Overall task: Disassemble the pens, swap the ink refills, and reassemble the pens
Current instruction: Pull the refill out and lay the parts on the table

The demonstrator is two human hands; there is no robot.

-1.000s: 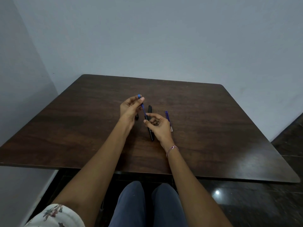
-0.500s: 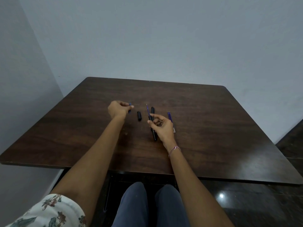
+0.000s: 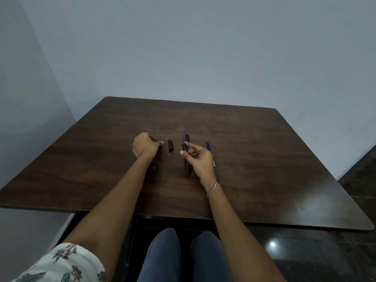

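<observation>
My right hand [image 3: 199,157] pinches a thin blue refill [image 3: 181,139] between thumb and forefinger, its fine tip pointing away from me. Just beside and below it a black pen barrel [image 3: 187,159] lies lengthwise on the dark wooden table [image 3: 264,159]. A short black cap [image 3: 170,145] lies to its left. My left hand [image 3: 145,146] rests on the table left of that cap, fingers curled under; the small blue piece it took is hidden inside them. A second blue pen part [image 3: 209,151] with a clear end lies right of my right hand.
The table stands in a corner, with grey walls behind and to the left. Its front edge [image 3: 183,215] runs above my knees. A dark glossy floor [image 3: 325,251] shows at the right.
My left hand pulled a small blue piece off the far end of the blue pen and moved left, down to the table. My right hand kept the thin blue part, whose bare tip now shows.
</observation>
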